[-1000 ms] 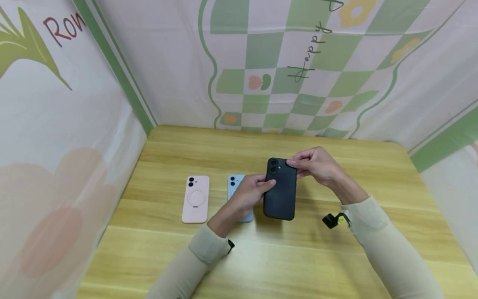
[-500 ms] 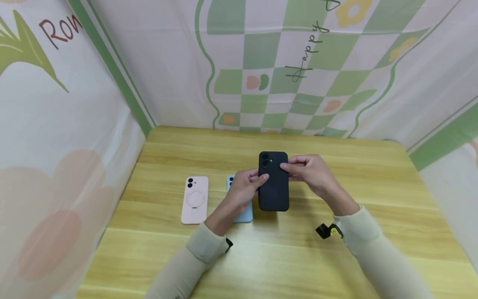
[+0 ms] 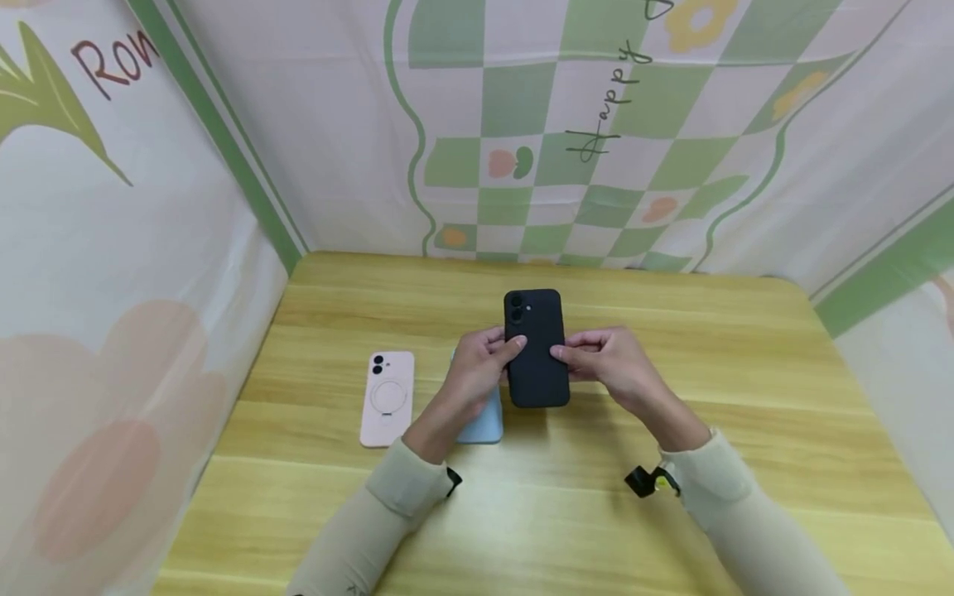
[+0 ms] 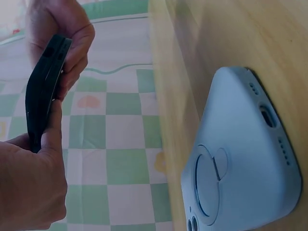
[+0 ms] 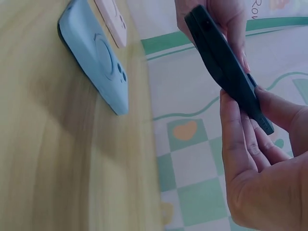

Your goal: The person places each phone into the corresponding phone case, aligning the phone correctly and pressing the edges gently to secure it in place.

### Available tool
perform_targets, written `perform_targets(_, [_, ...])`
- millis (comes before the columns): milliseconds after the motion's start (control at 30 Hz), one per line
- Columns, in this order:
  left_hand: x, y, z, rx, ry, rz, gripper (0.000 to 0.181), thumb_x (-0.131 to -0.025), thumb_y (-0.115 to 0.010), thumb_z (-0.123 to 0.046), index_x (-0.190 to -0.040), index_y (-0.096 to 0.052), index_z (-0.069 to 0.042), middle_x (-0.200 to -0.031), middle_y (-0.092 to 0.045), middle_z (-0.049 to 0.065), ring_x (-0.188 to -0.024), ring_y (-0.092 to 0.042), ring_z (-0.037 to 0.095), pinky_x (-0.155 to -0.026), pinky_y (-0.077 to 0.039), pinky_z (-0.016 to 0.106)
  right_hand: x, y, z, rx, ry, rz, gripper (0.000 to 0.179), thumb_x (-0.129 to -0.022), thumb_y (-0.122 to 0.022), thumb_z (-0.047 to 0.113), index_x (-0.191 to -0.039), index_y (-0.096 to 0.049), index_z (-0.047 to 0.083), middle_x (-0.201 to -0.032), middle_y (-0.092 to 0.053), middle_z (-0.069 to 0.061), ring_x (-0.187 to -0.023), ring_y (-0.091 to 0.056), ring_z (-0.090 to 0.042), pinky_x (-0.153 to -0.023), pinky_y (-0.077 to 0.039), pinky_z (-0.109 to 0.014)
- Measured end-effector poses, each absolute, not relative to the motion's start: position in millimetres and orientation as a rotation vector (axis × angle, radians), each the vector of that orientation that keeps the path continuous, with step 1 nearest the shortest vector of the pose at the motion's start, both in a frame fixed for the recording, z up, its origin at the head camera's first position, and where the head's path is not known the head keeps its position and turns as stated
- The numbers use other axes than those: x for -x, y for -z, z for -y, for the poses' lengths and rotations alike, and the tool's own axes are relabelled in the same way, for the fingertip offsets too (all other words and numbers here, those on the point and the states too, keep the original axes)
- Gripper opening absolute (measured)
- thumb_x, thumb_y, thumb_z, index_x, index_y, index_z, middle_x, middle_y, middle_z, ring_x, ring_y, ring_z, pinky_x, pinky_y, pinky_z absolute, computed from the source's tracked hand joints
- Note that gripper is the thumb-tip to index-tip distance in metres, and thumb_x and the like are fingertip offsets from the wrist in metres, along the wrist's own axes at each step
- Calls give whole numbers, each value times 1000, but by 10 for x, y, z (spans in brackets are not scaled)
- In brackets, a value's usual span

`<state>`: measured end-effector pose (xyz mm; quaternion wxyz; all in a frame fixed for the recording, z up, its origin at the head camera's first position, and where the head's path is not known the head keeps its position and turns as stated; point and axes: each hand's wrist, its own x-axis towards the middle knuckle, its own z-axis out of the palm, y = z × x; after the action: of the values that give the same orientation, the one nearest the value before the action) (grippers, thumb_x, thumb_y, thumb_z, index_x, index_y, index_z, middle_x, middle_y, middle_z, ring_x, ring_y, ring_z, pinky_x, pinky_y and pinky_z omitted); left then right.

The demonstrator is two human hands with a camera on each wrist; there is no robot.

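Observation:
A black phone in a case [image 3: 538, 364] is held up above the table, its camera side facing the head view. My left hand [image 3: 477, 368] grips its left edge, thumb on the back and fingers beneath. On the opposite edge my right hand [image 3: 614, 364] pinches it the same way. Both wrist views show the black phone [image 4: 45, 91] edge-on between the hands. Below my left hand lies a light blue phone [image 4: 236, 154] with a ring on its back, partly covered by that hand in the head view. Further left lies a pink phone [image 3: 387, 397], also with a ring.
The wooden table [image 3: 671, 530] runs up to a hanging cloth [image 3: 358, 165] with green checks at the back. Another printed cloth [image 3: 112, 290] borders the left side. A small black camera [image 3: 641, 482] sits at the right cuff.
Both hands have carried the black phone left and slightly toward the back of the table. The right hand has slid from its top corner down to the middle of its right edge.

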<state>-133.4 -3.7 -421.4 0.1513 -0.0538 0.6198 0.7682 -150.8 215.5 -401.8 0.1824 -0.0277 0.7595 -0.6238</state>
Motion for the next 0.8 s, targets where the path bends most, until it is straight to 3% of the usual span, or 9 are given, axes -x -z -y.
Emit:
perform_targets(167, [1350, 4208, 80, 97, -2210, -1727, 29, -106, -66, -12, -132, -70, 3, -119, -78, 17, -104, -78, 26, -82, -66, 33, 1476, 4022, -2142, 142, 1708, -2210, 22, -100, -74, 6, -105, -70, -15, -84, -78, -4, -77, -76, -15, -75, -68, -36])
perform_targets(400, [1373, 4184, 185, -26, -2158, -1623, 34, -107, -63, -8, -137, -63, 9, -124, -73, 26, -111, -75, 34, -90, -65, 38, 1467, 3936, -2139, 245, 1549, -2304, 20, -100, -74, 9, -104, -72, -11, -87, -78, -10, -76, -76, -19, -76, -68, -41])
perform_targets(800, [1382, 4222, 247, -89, -2051, -1596, 32, -106, -67, -14, -126, -67, 12, -109, -77, 24, -92, -80, 27, -80, -67, 35, 1486, 3769, -2209, 510, 1268, -2313, 13, -100, -74, 10, -95, -75, -2, -83, -75, -10, -75, -75, -21, -73, -67, -40])
